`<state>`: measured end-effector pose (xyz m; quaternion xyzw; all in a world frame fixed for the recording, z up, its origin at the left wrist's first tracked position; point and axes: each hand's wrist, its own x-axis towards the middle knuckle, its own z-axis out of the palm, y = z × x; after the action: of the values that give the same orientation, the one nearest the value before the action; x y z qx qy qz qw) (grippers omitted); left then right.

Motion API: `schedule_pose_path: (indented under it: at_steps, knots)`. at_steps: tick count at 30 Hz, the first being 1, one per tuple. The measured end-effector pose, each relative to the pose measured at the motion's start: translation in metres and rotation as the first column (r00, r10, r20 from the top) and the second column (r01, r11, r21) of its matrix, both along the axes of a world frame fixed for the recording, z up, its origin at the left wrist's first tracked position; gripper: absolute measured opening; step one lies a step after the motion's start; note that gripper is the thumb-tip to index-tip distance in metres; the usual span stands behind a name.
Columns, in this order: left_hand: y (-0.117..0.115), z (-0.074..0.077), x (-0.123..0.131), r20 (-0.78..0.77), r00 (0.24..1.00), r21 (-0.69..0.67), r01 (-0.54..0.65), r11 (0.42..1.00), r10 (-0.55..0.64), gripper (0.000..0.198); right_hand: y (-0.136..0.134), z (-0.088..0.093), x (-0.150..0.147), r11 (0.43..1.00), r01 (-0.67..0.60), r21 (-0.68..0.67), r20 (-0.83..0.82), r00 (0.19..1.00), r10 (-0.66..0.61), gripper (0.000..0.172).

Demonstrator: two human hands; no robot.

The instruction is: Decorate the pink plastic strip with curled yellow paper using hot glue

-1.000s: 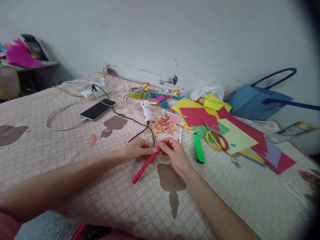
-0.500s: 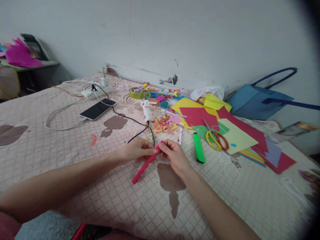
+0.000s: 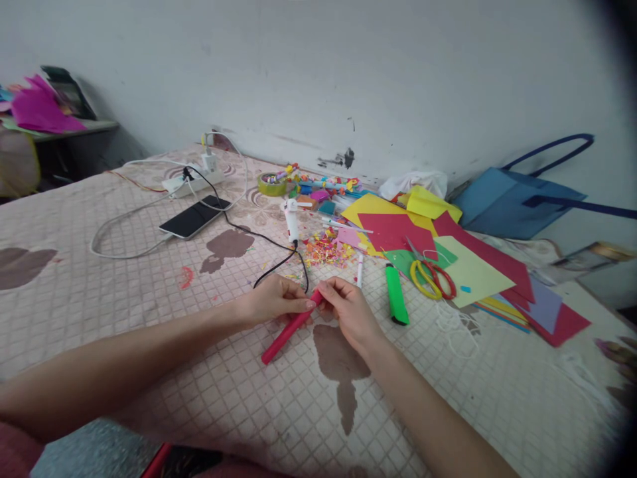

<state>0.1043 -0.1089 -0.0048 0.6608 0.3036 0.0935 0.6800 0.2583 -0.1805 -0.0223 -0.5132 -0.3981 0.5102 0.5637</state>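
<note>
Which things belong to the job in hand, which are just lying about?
In the job:
left hand
right hand
slim red tube, probably rolled paper, held by both

Lying about, apparently unused now:
white plastic glue gun
yellow-and-red-handled scissors
long green stick, black ends
flat black-screened phone

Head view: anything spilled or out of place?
Yes: colourful scraps lie scattered loose beside the white glue gun, uncontained. Dark marks blemish the otherwise pale wall behind. The red roll looks straight, undamaged.
</note>
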Motion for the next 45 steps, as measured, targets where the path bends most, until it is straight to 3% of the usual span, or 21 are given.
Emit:
schedule_pose_path:
  at_steps: [5,10,16,45]
  knots:
    - [0.001,-0.003,-0.001,0.031,0.999,0.024,-0.015,1.0,0.014,0.034,0.0,-0.003,0.0,0.994,-0.077,-0.076,-0.055,0.996,0.073,0.026]
    - [0.005,-0.009,-0.003,0.031,0.995,-0.098,0.094,0.991,-0.091,0.033,0.0,-0.002,0.001,0.998,-0.029,-0.049,-0.021,0.999,0.028,0.026]
    - [0.003,-0.011,-0.001,0.084,0.995,-0.168,0.059,0.984,-0.045,0.031,-0.001,-0.003,0.0,0.993,-0.072,-0.088,-0.028,0.997,0.07,0.027]
    - [0.002,-0.012,-0.002,0.03,0.998,-0.112,0.055,0.992,-0.052,0.036,0.001,-0.001,0.004,0.999,0.041,-0.027,0.008,0.999,-0.041,0.029]
